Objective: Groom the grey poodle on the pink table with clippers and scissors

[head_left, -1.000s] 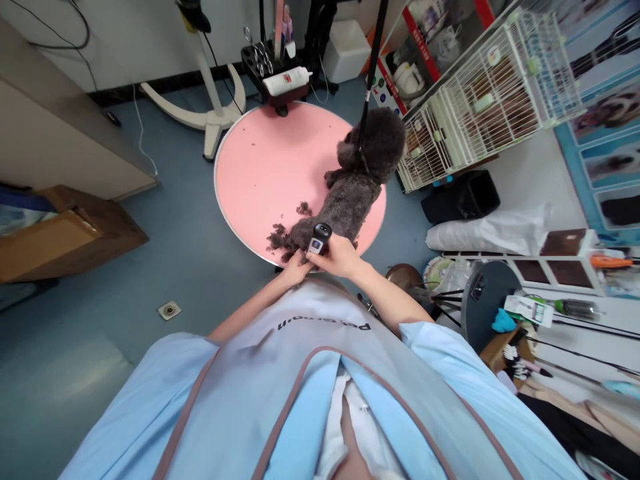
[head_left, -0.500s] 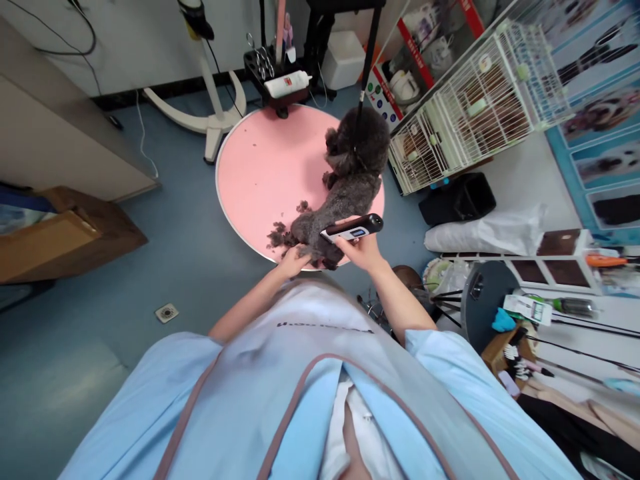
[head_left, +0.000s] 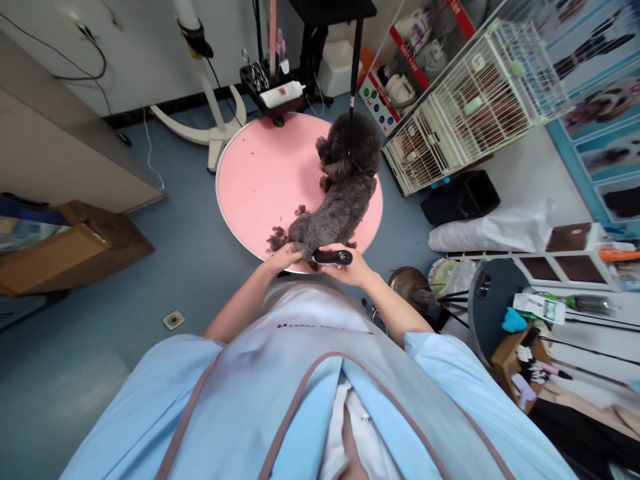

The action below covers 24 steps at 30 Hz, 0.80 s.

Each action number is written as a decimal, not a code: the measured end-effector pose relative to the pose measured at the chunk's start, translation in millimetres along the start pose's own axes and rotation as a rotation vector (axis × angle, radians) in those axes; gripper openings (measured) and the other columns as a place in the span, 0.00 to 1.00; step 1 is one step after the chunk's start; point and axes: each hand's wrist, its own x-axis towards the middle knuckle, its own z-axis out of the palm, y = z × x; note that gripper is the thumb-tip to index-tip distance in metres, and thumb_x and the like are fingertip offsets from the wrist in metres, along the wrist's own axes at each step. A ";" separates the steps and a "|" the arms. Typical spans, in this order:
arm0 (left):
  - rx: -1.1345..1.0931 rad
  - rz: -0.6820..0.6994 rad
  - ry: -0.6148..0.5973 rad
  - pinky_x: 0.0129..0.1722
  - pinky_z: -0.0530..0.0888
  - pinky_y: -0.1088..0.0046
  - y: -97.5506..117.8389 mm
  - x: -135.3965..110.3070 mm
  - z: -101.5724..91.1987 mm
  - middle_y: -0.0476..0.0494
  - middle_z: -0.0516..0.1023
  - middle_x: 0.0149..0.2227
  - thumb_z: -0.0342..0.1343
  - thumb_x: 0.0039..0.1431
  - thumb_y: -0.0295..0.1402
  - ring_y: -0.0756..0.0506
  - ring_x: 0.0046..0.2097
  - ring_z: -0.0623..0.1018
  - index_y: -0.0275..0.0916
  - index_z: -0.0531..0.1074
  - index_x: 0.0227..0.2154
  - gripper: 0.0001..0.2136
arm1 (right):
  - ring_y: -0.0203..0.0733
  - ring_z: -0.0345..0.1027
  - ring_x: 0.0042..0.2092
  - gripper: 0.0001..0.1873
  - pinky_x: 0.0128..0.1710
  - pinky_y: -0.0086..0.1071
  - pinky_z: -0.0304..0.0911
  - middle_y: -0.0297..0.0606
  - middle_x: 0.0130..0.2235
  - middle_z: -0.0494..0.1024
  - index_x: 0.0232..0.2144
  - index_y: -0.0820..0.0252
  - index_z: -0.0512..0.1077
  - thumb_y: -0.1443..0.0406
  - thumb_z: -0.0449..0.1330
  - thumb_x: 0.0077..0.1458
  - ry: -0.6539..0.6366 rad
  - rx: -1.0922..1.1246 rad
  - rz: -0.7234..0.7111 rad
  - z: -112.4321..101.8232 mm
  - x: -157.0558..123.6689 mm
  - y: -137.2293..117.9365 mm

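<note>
A dark grey curly-haired dog [head_left: 334,210] stands on a round pink grooming table [head_left: 265,160], its rear towards me and a black strap at its neck. My left hand [head_left: 284,259] is closed on one of its hind legs at the table's near edge. In my right hand [head_left: 350,267] is a black hair clipper [head_left: 332,257], its head against the fur of the dog's hindquarters beside my left hand. Clumps of cut fur [head_left: 277,239] lie on the pink top left of the dog.
Behind the table, a black tray [head_left: 277,110] holds scissors and a white bottle [head_left: 283,94]. A white wire cage [head_left: 450,120] stands to the right. A dark round stool [head_left: 493,300] is at my right, a cardboard box [head_left: 105,247] on the left floor.
My right hand has moved the clipper down and to the left, nearer my left hand, and turned it so its display is out of sight. The whole view has shifted slightly.
</note>
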 end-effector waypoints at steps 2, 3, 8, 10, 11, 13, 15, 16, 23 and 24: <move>-0.008 -0.021 -0.009 0.35 0.73 0.72 2.5 0.2 0.1 0.42 0.77 0.28 0.62 0.46 0.41 0.46 0.33 0.76 0.31 0.77 0.31 0.16 | 0.46 0.73 0.50 0.24 0.52 0.42 0.68 0.46 0.50 0.77 0.51 0.57 0.69 0.59 0.64 0.52 0.077 0.011 0.008 0.2 -3.1 2.6; -0.017 -0.032 -0.003 0.34 0.72 0.73 4.0 0.1 0.3 0.43 0.77 0.28 0.62 0.45 0.41 0.47 0.32 0.75 0.32 0.77 0.31 0.16 | 0.46 0.73 0.51 0.24 0.52 0.42 0.68 0.46 0.51 0.77 0.51 0.57 0.69 0.59 0.64 0.52 0.121 0.016 0.014 0.5 -3.8 4.7; -0.046 -0.099 0.054 0.33 0.70 0.74 12.5 -1.9 5.6 0.44 0.76 0.28 0.62 0.44 0.43 0.49 0.31 0.73 0.32 0.75 0.32 0.18 | 0.46 0.74 0.52 0.23 0.53 0.41 0.68 0.45 0.50 0.78 0.51 0.58 0.70 0.60 0.64 0.53 0.011 -0.012 -0.100 2.5 -7.1 17.7; -0.019 -0.099 0.059 0.32 0.69 0.74 15.7 -3.0 10.0 0.44 0.75 0.28 0.62 0.44 0.44 0.49 0.31 0.72 0.32 0.74 0.31 0.18 | 0.46 0.75 0.50 0.23 0.52 0.41 0.69 0.44 0.49 0.79 0.51 0.58 0.70 0.61 0.64 0.53 -0.032 -0.022 -0.117 -1.5 -9.0 22.1; 0.001 -0.093 0.063 0.31 0.69 0.75 17.2 -3.5 12.4 0.45 0.75 0.26 0.62 0.44 0.45 0.49 0.30 0.71 0.32 0.73 0.30 0.18 | 0.46 0.75 0.50 0.23 0.52 0.41 0.69 0.44 0.49 0.79 0.51 0.58 0.70 0.61 0.64 0.53 -0.016 -0.012 -0.115 -4.9 -9.1 24.1; 0.052 -0.094 0.063 0.28 0.66 0.76 20.4 -4.4 16.3 0.46 0.73 0.24 0.62 0.44 0.45 0.51 0.28 0.69 0.32 0.73 0.28 0.18 | 0.47 0.73 0.52 0.24 0.54 0.42 0.67 0.45 0.51 0.77 0.52 0.57 0.69 0.61 0.64 0.53 0.043 0.044 -0.114 -12.3 -7.5 28.6; 0.114 -0.123 0.029 0.26 0.64 0.77 25.7 -5.6 16.7 0.47 0.72 0.23 0.61 0.46 0.46 0.52 0.26 0.67 0.32 0.74 0.29 0.19 | 0.47 0.71 0.54 0.24 0.56 0.42 0.65 0.45 0.53 0.75 0.53 0.57 0.68 0.61 0.63 0.54 0.020 0.108 -0.130 -17.7 -5.4 35.2; 0.158 -0.146 -0.002 0.26 0.64 0.77 30.0 -6.5 14.8 0.48 0.72 0.23 0.61 0.46 0.47 0.52 0.25 0.67 0.32 0.74 0.30 0.19 | 0.46 0.70 0.54 0.24 0.56 0.42 0.65 0.45 0.53 0.75 0.53 0.57 0.68 0.61 0.63 0.53 -0.036 0.138 -0.138 -19.7 -5.3 40.0; 0.742 -0.144 0.194 0.41 0.74 0.68 112.2 3.7 -3.4 0.42 0.81 0.34 0.57 0.49 0.45 0.42 0.38 0.77 0.37 0.78 0.30 0.16 | 0.38 0.73 0.33 0.23 0.31 0.32 0.70 0.39 0.37 0.79 0.45 0.60 0.71 0.57 0.66 0.48 -0.101 0.578 0.121 -82.9 -8.1 107.4; 0.816 -0.083 0.339 0.45 0.73 0.67 128.4 14.8 2.9 0.41 0.81 0.38 0.55 0.51 0.44 0.41 0.42 0.78 0.37 0.79 0.33 0.16 | 0.36 0.71 0.30 0.21 0.28 0.29 0.68 0.36 0.33 0.78 0.41 0.60 0.72 0.57 0.68 0.46 0.008 0.591 0.157 -101.3 0.6 118.9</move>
